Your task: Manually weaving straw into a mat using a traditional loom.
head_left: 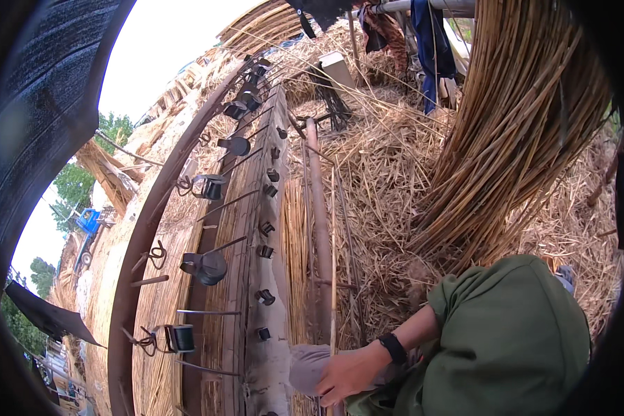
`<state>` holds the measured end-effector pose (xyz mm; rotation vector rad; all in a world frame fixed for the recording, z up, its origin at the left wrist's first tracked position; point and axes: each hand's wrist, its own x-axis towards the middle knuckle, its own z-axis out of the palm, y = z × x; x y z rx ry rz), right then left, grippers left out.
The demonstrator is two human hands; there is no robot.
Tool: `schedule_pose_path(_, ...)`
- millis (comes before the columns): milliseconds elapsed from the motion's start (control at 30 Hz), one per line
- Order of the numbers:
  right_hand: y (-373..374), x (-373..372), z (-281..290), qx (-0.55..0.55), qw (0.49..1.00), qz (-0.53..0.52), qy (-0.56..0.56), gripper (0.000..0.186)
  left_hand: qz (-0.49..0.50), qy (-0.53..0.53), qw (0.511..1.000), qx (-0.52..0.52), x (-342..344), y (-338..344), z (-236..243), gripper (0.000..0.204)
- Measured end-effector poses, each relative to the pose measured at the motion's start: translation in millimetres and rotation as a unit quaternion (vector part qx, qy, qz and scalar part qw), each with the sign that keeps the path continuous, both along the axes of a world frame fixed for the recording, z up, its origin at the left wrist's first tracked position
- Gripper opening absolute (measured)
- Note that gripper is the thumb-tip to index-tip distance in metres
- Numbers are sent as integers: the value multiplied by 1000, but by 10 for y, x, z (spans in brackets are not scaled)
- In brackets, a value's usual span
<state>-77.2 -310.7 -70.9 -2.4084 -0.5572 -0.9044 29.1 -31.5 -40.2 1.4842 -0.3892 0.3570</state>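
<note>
My right hand reaches in low from the right, past a green sleeve, with a black band on the wrist. Its fingers curl downward beside a grey cloth-covered shape, maybe my knee. A thin pale reed stalk runs down to the hand; whether the fingers grip it is hidden. Nearby on the left stands a long frame with a pale beam, carrying small black clips and thin metal rods. Dark wire spools hang along it. My left hand is out of view.
A brown metal pole runs beside a row of reeds. A large reed bundle leans at the right over loose straw. Beyond the curved brown rail lies reed matting. A blue vehicle stands far left.
</note>
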Motion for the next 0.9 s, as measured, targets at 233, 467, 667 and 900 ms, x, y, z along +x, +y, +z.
schedule_pose_path(233,-978,-101,503,-122,977,-125,-125,17,-39,54,993,-96,-16,-10,-36,19)
schedule_pose_path(467,-1704,440,1083,-145,920,-339,-132,22,-83,98,973,-190,21,170,-9,19)
schedule_pose_path(667,-847,821,703,-57,975,-158,-146,22,-114,119,953,-254,-148,-136,207,21)
schedule_pose_path(900,-687,889,756,-19,971,-174,-162,19,-23,-10,987,-162,-20,158,360,29)
